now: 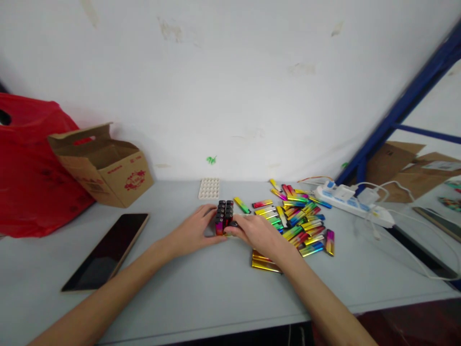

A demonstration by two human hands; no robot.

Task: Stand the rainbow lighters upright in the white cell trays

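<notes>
Between my two hands, several lighters (219, 227) stand upright side by side in two rows, black tops up. My left hand (196, 228) is curved around their left side, with its thumb stretched along the near side. On the right, my right hand (254, 231) pinches a lighter (234, 224) at the near end of the rows; most of that lighter is hidden by the fingers. A loose pile of colourful metallic lighters (297, 229) lies to the right of my right hand. One yellow-green lighter (242, 205) lies just behind the rows.
Behind the rows a white grid-like tray (209, 189) lies near the wall. A black tablet (108, 251), an open cardboard box (120, 178) and a red bag (39, 168) are at left. At right are a white power strip (355, 205) with cables and a dark device (421, 252).
</notes>
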